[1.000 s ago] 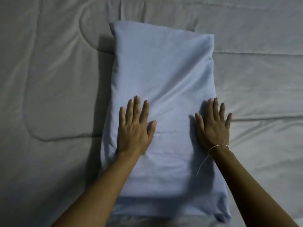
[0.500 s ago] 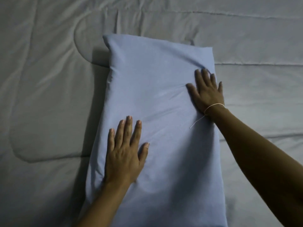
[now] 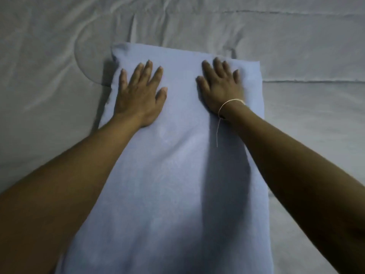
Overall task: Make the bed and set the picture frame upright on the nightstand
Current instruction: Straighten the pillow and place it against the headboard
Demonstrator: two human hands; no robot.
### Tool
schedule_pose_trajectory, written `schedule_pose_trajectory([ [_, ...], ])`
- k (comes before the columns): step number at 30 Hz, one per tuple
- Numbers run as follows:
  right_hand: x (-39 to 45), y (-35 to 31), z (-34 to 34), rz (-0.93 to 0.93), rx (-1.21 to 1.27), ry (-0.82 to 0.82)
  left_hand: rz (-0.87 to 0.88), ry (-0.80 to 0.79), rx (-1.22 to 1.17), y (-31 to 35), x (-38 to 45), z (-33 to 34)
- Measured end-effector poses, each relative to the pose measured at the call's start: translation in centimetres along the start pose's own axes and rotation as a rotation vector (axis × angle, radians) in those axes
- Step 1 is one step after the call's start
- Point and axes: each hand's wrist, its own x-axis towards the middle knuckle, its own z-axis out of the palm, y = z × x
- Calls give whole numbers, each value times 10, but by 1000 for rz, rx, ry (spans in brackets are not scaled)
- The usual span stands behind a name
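The pillow [image 3: 167, 175] is matt blue cloth, soft and faintly napped, smooth but for light creases. The quilt [image 3: 59, 56] beneath is grey stitched cloth with a slight sheen, rumpled. A thin pale string [image 3: 230, 101] circles one wrist

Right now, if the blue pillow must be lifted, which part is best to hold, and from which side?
Probably the two long side edges of the blue pillow, one from each side. It lies flat and lengthwise, the left hand and right hand resting flat near its far end, on the grey quilt.

grey quilted bed [image 3: 308, 123], blue pillow [image 3: 177, 175] on it
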Motion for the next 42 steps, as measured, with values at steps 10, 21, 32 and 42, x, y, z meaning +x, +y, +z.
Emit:
schedule_pose_trajectory([
  [10, 17, -18, -19, 156, -53, 57, -51, 11, -34, -8, 8, 5],
  [21, -137, 41, -8, 495, 39, -83, -49, -71, -8, 0, 2, -12],
  [32, -217, -42, 11, 205, 21, -3, 274, -41, -44, 49, -198, 4],
  [42, -374, -35, 17, 278, -17, -98, 314, -186, -70, 62, -337, 10],
])
